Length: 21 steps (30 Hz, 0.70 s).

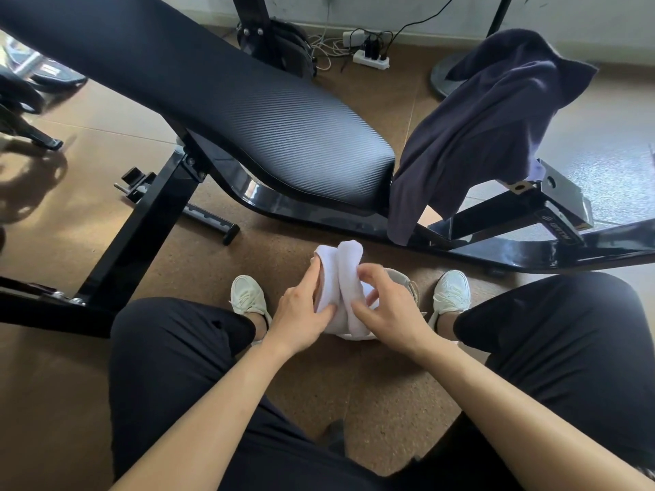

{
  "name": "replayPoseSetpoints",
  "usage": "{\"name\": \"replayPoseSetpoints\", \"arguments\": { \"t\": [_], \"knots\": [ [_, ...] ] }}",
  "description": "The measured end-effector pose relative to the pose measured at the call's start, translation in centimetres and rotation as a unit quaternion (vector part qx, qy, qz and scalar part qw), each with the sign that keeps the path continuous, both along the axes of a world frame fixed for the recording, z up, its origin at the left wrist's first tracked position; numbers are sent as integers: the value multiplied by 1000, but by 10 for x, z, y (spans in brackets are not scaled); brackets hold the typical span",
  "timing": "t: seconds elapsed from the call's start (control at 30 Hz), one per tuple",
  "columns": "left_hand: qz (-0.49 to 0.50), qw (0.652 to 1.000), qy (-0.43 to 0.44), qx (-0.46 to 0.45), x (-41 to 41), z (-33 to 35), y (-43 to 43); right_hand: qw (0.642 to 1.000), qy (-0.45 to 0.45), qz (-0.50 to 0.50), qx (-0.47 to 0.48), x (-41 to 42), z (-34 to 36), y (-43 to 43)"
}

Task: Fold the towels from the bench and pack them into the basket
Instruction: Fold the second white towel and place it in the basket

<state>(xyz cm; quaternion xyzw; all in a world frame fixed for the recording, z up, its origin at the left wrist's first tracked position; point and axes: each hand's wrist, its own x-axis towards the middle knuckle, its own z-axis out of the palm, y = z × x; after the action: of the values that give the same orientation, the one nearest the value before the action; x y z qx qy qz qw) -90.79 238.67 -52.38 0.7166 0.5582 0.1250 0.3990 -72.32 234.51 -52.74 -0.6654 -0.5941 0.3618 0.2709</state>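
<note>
1. Two towels are in view, and you sit facing a black weight bench (283,136) whose padded seat runs from the upper left toward the centre. The padding itself carries no towel.
2. Your left hand (301,313) is low in the centre, between your knees. Its fingers (312,278) lie flat and close together along the left side of a folded white towel (345,274), thumb across the near end. That looks like a steadying hold, so the folds stay put.
3. The white towel stands doubled into two soft ridges, pointing away from you. It sits over the basket (404,281), and only a pale curved strip of rim shows, just right of the towel.
4. What else the basket holds cannot be told, because the towel and both hands cover its opening. Judging by this, you are pressing the folded towel down into it.
5. Your right hand (390,310) touches the towel's right side, fingers (368,274) curled and pinching a fold near the top ridge, probably to tuck it in.
6. Farther right, a dark navy towel (496,136) hangs unfolded over the bench's end frame, well apart from the basket. It seems the next one to fold.
</note>
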Motion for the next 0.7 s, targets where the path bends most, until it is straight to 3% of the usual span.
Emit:
{"name": "replayPoseSetpoints", "arguments": {
  "t": [0.13,0.27,0.43,0.6,0.7],
  "knots": [
    [40,992,-95,-72,-3,-3,3,998,33,50,19,1,-5,0],
    [53,988,-126,-68,-6,-3,4,992,64,110,-2,0,-6,-1],
    [73,976,-162,-125,-4,-8,8,990,115,78,-13,10,-5,2],
    [76,944,-216,-238,3,-16,4,949,265,104,-137,20,-16,1],
    [50,934,-199,-293,9,-29,2,940,262,106,-189,25,-34,3]
  ]
}}
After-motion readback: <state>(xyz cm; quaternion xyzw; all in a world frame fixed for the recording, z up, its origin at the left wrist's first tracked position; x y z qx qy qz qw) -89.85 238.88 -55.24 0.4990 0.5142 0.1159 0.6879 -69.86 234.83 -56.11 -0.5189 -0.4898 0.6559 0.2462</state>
